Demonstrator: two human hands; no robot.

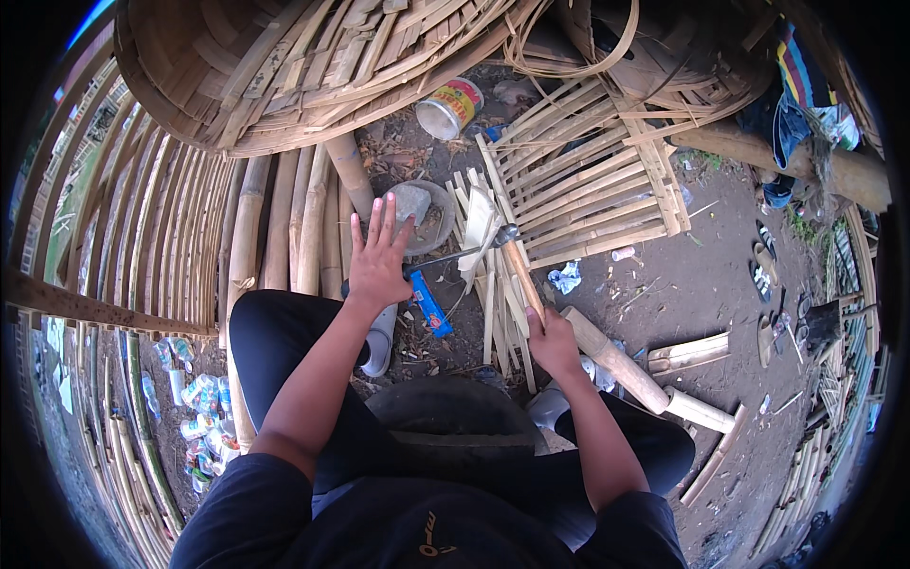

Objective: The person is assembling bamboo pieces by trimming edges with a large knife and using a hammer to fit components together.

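My right hand [553, 343] is wrapped round the wooden handle of a hammer [523, 272], whose metal head lies over pale split bamboo strips [495, 313]. My left hand [381, 261] is open with its fingers spread, palm down. A thin dark metal bar [445, 258] runs from beneath that palm toward the hammer head; whether the palm touches it I cannot tell. Beyond the fingertips, a grey stone [409, 202] rests in a round shallow container [441, 228]. Beside the left wrist lies a blue packet [431, 305]. A whitish curved piece [481, 225] lies by the hammer head.
A slatted bamboo panel [588, 180] lies ahead right. Large woven bamboo baskets [313, 85] and a tin [449, 108] stand at the far side. Bamboo poles [282, 223] lie left, a thick bamboo length [616, 360] right. A black tyre-like object [455, 410] sits between my legs.
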